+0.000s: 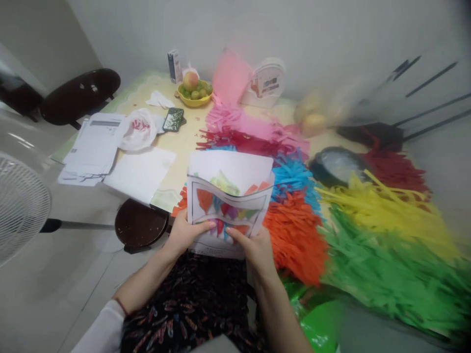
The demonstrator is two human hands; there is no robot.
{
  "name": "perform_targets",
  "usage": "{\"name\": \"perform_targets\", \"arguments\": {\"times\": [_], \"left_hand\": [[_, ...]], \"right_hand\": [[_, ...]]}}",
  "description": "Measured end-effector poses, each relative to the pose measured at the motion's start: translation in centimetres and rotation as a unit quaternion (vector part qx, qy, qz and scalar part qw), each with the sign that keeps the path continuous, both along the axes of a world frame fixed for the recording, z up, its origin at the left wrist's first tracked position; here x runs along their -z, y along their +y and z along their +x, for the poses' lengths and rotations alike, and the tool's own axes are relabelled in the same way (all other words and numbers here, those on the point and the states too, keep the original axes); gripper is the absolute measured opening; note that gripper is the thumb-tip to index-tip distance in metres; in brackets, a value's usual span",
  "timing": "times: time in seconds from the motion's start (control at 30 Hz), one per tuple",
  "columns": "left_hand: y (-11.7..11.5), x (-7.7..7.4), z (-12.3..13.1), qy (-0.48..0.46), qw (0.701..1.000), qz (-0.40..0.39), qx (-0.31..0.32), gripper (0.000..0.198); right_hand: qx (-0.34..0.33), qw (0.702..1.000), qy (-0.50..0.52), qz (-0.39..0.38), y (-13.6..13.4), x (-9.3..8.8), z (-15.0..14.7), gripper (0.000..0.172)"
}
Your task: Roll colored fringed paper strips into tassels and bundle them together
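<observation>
My left hand [189, 229] and my right hand [253, 245] hold a white printed packet [230, 201] by its lower part, one on each side. Both thumbs press on its front. A picture of coloured tassels shows on the packet, and whether it is paper or plastic I cannot tell. Beside my right hand lies a pile of orange paper fringe [294, 235]. Blue fringe [292, 171] lies behind it, and green fringe [397, 260] and yellow fringe [393, 208] spread to the right.
Pink fringe [250, 120] and dark red fringe [243, 139] lie toward the wall. A yellow fruit bowl [195, 101], a phone [172, 120], a plastic bag [138, 130] and printed papers [93, 147] are on the table's left. A stool [140, 223] and a fan [22, 208] stand left.
</observation>
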State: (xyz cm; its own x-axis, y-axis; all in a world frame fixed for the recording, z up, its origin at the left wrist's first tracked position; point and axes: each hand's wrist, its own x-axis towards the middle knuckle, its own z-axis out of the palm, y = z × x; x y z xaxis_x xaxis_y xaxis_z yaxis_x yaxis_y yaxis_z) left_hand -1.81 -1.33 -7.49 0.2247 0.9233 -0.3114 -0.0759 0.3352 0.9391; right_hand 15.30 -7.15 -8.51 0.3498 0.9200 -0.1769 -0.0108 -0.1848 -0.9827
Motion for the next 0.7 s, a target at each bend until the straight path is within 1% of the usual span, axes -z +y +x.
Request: {"name": "perform_targets", "arguments": {"times": [0.07,0.2,0.23,0.37,0.43,0.47,0.5,0.53,0.6,0.67,0.7], "left_hand": [[0.1,0.1,-0.1,-0.009,1.000,-0.015,-0.008,0.050],[0.5,0.4,-0.6,-0.053,0.997,-0.040,-0.045,0.056],[0.6,0.5,-0.8,-0.063,0.996,-0.040,-0.053,0.056],[0.6,0.6,-1.5,-0.070,0.995,-0.040,-0.055,0.058],[0.3,0.7,-1.8,-0.064,0.996,-0.043,-0.051,0.059],[0.0,0.7,-2.0,-0.056,0.996,-0.046,-0.046,0.058],[-0.4,0.7,-2.2,-0.042,0.997,-0.051,-0.036,0.056],[-0.8,0.8,-2.4,-0.022,0.998,-0.057,-0.017,0.054],[-1.8,0.9,-2.7,0.026,0.996,-0.070,0.047,0.047],[-2.4,1.0,-3.0,0.060,0.989,-0.071,0.115,0.047],[-2.4,1.0,-3.1,0.061,0.988,-0.059,0.132,0.051]], "right_hand": [[-0.011,1.000,-0.001,-0.004,0.0,0.0,0.2,0.031],[-0.102,0.995,0.017,0.004,0.0,0.2,0.5,0.051],[-0.114,0.993,0.016,0.006,-0.1,0.3,0.5,0.051],[-0.117,0.993,-0.007,-0.005,-0.5,0.6,0.0,0.037],[-0.127,0.992,-0.007,0.004,-0.7,0.4,0.0,0.037],[-0.120,0.993,-0.003,0.023,-0.7,0.2,0.1,0.039],[-0.096,0.994,0.001,0.052,-0.6,-0.1,0.3,0.043],[-0.054,0.995,0.003,0.085,-0.5,-0.4,0.5,0.047],[0.058,0.988,-0.009,0.145,-0.2,-1.2,0.8,0.049],[0.139,0.975,-0.037,0.168,0.0,-1.7,1.0,0.039],[0.160,0.971,-0.045,0.172,0.1,-1.8,0.9,0.034]]}}
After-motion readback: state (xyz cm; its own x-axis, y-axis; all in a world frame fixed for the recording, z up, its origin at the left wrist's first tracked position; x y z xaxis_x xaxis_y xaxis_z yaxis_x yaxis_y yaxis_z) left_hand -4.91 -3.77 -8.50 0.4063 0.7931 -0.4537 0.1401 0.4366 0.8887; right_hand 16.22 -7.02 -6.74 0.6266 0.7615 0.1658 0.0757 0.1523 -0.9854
